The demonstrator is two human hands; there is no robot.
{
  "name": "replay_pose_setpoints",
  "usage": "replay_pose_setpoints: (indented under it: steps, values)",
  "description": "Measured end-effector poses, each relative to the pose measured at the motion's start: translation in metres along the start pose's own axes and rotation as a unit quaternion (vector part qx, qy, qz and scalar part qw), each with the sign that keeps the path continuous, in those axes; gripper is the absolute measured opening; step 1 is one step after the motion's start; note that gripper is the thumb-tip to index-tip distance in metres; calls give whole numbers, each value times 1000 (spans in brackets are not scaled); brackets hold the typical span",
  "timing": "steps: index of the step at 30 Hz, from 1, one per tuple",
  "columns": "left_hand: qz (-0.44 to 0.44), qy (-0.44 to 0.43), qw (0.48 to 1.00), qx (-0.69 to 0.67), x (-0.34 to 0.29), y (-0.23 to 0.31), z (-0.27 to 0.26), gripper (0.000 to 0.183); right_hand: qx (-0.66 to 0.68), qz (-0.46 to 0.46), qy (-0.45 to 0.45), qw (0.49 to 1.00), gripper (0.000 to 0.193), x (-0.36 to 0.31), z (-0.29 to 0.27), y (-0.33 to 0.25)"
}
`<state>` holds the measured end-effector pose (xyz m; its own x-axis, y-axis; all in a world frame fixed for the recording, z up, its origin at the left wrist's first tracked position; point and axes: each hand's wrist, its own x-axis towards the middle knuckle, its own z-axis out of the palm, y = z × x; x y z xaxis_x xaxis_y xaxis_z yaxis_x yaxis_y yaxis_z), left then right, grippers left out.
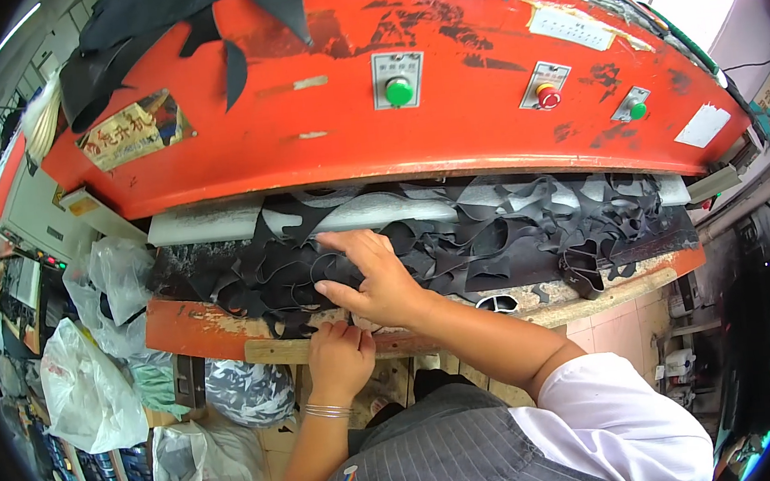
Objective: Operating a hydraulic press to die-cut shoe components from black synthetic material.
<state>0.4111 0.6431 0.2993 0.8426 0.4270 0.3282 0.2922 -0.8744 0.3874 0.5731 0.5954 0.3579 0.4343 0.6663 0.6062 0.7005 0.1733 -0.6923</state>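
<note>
My right hand reaches over a heap of black sheet offcuts, its thumb and fingers apart with nothing between them. Close below it, my left hand is closed, fingers curled at the wooden front edge of the machine bed; whatever they may hold is hidden. The offcuts, full of curved cut-outs, lie tangled along a dark board and partly over a white slab. To the right, a dark cutting die stands near the front edge. A smaller metal-rimmed die lies beside it.
The red press beam spans the far side, carrying a green button, a red stop button and another green button. More black sheet drapes over its top. Filled plastic bags crowd the left.
</note>
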Motion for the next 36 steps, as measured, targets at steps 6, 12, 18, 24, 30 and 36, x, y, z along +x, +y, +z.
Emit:
replay_pose_setpoints:
  steps: [6,12,18,24,30,36]
  values:
    - [4,-83,996,-33,17,-16,-12,17,-306,115,-77,942,60,47,-57,91]
    - [-30,-327,919,-219,73,-67,-34,22,-397,271,-128,867,84,91,-46,176]
    - [-81,-78,956,-270,189,-119,-51,17,-365,173,-92,910,78,105,-35,203]
    - [-118,-162,786,-585,256,-153,-36,52,-244,-106,-178,947,66,120,-79,123]
    - [-222,-418,500,-725,221,-78,-34,70,-270,-92,-162,945,41,86,-74,86]
    - [-116,-168,512,-835,236,-7,0,49,-6,107,-98,989,113,44,-83,84]
